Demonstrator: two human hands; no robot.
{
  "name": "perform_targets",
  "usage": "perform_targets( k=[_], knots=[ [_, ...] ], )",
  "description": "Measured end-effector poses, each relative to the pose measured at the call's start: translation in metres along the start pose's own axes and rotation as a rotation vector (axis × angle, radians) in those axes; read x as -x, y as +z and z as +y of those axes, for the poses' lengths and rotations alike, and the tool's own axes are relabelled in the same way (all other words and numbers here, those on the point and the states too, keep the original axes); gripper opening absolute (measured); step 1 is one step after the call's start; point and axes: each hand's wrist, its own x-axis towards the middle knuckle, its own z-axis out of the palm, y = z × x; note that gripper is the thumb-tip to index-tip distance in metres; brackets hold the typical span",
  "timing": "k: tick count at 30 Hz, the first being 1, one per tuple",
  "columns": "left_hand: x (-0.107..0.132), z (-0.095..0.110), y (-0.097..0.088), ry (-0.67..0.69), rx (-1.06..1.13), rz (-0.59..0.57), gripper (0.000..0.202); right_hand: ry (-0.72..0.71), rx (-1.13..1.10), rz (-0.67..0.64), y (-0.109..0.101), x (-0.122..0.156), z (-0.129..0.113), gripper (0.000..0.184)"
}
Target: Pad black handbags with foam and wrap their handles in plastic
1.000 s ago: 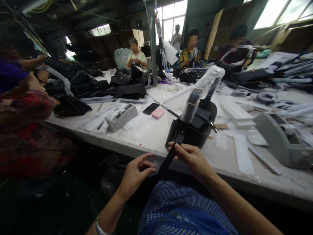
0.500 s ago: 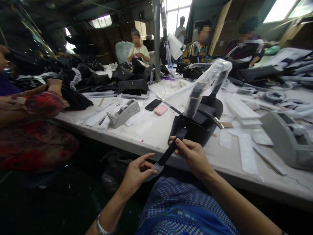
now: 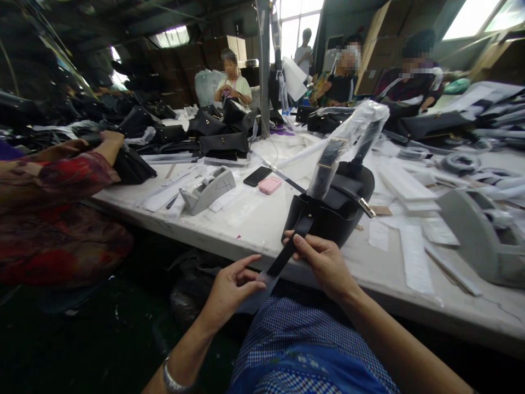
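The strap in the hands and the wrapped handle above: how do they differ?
The strap slopes down from the bag, while the handle arches above it. The strap is bare between the right hand and left hand; the handle wears clear plastic. The right hand pinches the strap, but neither touches the handle. Both look black.

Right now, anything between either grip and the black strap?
Nothing visible blocks the right grip: it pinches the black strap directly. At the left grip, translucent plastic lies between the fingers and the strap's lower end.
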Motion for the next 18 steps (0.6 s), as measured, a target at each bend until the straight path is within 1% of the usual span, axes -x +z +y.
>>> perform_targets(
  k=[4, 7, 9, 12, 15, 18],
  knots=[
    [-0.004, 0.005, 0.007, -0.021, 0.092, 0.001, 0.066, 0.014, 0.011, -0.016, 0.001, 0.000, -0.001, 0.033],
    [-0.012, 0.012, 0.018, 0.005, 0.145, 0.018, 0.064, 0.018, 0.060, -0.004, 0.002, 0.002, -0.001, 0.035],
    [-0.020, 0.018, 0.029, 0.034, 0.169, 0.031, 0.063, 0.007, 0.128, -0.008, 0.001, 0.003, -0.002, 0.042],
    [-0.034, 0.029, 0.047, 0.083, 0.209, 0.049, 0.062, -0.031, 0.248, -0.008, -0.004, 0.005, -0.003, 0.057],
    [-0.048, 0.041, 0.064, 0.153, 0.248, 0.063, 0.058, -0.027, 0.291, 0.040, -0.011, 0.007, -0.006, 0.064],
    [-0.062, 0.048, 0.078, 0.227, 0.250, 0.073, 0.056, 0.005, 0.289, 0.116, -0.016, 0.009, -0.010, 0.060]
  ],
)
